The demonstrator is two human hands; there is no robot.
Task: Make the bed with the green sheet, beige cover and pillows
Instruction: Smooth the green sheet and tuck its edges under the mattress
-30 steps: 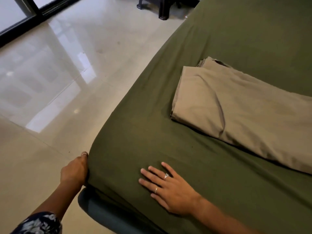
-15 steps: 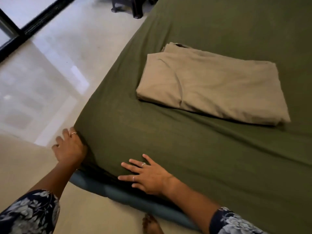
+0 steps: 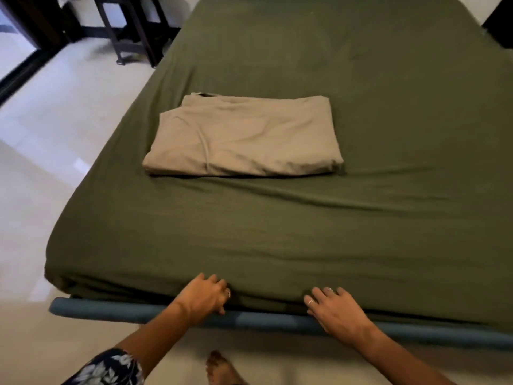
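While folded beige cover (image 3: 244,137) lies mid-frame: left hand (image 3: 204,297) fingers curled, gripping green sheet (image 3: 277,232) edge; right hand (image 3: 333,309) fingers spread, pressing same edge, lower frame.

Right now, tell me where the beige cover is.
In the head view, the folded beige cover lies on the green sheet, left of the bed's centre, beyond both hands.

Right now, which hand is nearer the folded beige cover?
Left. The left hand sits at the sheet's near edge, below the folded beige cover. The right hand is on the same edge but off past the cover's right end, so farther.
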